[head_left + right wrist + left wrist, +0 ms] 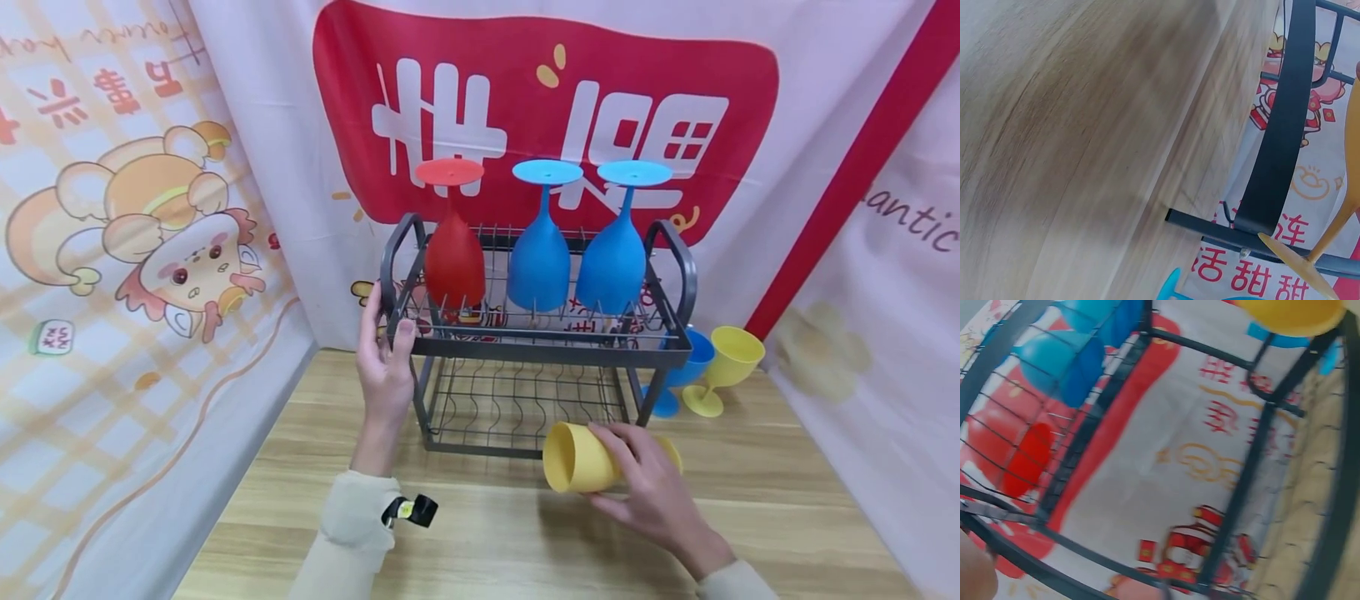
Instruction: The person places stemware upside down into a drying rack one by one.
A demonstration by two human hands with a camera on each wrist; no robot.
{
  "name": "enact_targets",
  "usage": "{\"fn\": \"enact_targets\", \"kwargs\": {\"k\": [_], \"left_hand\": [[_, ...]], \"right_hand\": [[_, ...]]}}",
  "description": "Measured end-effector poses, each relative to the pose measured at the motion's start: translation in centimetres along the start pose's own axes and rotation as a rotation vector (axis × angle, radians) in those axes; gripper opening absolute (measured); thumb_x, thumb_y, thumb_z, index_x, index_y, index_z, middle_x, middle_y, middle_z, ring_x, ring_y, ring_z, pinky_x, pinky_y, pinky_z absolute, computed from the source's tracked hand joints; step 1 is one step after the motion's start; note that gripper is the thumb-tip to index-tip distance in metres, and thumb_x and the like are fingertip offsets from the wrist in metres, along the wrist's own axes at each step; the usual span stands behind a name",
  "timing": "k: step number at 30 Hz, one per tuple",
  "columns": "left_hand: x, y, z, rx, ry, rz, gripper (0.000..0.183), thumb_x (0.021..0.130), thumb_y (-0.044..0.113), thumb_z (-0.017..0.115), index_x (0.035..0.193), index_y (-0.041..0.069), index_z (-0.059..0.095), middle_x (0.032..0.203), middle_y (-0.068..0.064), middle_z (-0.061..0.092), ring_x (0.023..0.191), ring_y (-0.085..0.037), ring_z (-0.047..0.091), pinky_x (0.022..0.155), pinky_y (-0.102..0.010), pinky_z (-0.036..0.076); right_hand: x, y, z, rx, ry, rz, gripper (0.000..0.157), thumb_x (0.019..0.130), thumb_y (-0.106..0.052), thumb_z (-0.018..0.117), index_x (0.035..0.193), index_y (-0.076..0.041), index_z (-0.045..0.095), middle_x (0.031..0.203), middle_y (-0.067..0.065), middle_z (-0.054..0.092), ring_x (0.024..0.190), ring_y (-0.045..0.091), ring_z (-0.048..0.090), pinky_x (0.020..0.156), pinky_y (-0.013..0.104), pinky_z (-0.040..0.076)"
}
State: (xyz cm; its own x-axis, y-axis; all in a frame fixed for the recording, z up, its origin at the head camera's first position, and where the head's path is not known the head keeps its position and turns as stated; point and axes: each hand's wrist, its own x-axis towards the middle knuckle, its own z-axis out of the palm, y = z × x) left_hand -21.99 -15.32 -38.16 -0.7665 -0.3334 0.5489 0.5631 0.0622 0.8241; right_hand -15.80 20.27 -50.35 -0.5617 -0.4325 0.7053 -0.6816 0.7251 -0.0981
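Note:
My left hand (386, 367) grips the left end of a dark two-tier dish rack (540, 354), thumb in front of the upper frame. My right hand (652, 492) holds a yellow goblet (592, 458) tipped on its side, its mouth pointing left, in front of the rack's lower tier. Its stem and foot (1300, 269) show in the right wrist view; the hand covers part of the bowl in the head view. Upside down on the upper tier stand a red goblet (455, 267) and two blue goblets (538, 271), feet upward.
Right of the rack, a blue goblet (693, 358) and another yellow goblet (735, 358) stand upright on the wooden table (480, 542). The lower tier has a wavy wire shelf (525, 400). Printed cloth (285, 83) hangs behind and at both sides.

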Motion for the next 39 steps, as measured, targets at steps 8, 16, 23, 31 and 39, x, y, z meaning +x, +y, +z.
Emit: {"fn": "enact_targets", "kwargs": {"k": [8, 16, 23, 31, 39], "left_hand": [[-6.3, -4.8, 0.5, 0.045, 0.208, 0.174, 0.050, 0.095, 0.008, 0.067, 0.142, -0.002, 0.054, 0.137, -0.017, 0.061, 0.123, -0.030, 0.057, 0.097, -0.029, 0.052], [-10.9, -6.5, 2.3, 0.133, -0.330, 0.124, 0.064, 0.090, 0.015, 0.077, 0.150, 0.016, 0.053, 0.143, -0.009, 0.062, 0.126, -0.024, 0.061, 0.101, -0.033, 0.056], [-11.0, -5.3, 3.5, 0.236, -0.673, 0.038, 0.086, 0.083, 0.039, 0.087, 0.158, 0.039, 0.045, 0.165, 0.005, 0.045, 0.146, -0.025, 0.050, 0.110, -0.053, 0.052], [-10.8, -4.6, 3.7, 0.291, -0.706, -0.031, 0.077, 0.081, 0.042, 0.091, 0.149, 0.040, 0.055, 0.147, 0.012, 0.057, 0.129, -0.018, 0.060, 0.099, -0.046, 0.057], [-11.0, -5.1, 3.5, 0.274, -0.601, -0.044, 0.070, 0.081, 0.038, 0.090, 0.144, 0.035, 0.060, 0.144, 0.007, 0.062, 0.125, -0.019, 0.062, 0.099, -0.043, 0.057]], "right_hand": [[1.1, -1.0, 0.2, 0.001, -0.043, 0.020, 0.110, 0.052, -0.037, 0.104, 0.150, -0.012, 0.058, 0.130, 0.014, 0.063, 0.113, 0.027, 0.063, 0.090, 0.050, 0.062], [3.1, -2.4, 0.7, 0.008, -0.033, 0.032, 0.108, 0.053, -0.039, 0.105, 0.147, -0.012, 0.060, 0.128, 0.012, 0.065, 0.113, 0.028, 0.065, 0.089, 0.052, 0.062], [4.5, -3.5, 1.6, -0.009, -0.025, 0.012, 0.108, 0.056, -0.044, 0.103, 0.148, -0.011, 0.059, 0.127, 0.013, 0.065, 0.109, 0.027, 0.066, 0.085, 0.047, 0.063], [5.1, -4.0, 2.0, -0.019, -0.035, 0.017, 0.103, 0.059, -0.043, 0.101, 0.148, -0.012, 0.058, 0.130, 0.013, 0.063, 0.110, 0.026, 0.063, 0.087, 0.045, 0.061], [4.8, -4.6, 2.2, -0.011, -0.007, 0.046, 0.097, 0.068, -0.044, 0.099, 0.149, -0.011, 0.056, 0.137, 0.016, 0.062, 0.120, 0.030, 0.060, 0.097, 0.051, 0.058]]}}
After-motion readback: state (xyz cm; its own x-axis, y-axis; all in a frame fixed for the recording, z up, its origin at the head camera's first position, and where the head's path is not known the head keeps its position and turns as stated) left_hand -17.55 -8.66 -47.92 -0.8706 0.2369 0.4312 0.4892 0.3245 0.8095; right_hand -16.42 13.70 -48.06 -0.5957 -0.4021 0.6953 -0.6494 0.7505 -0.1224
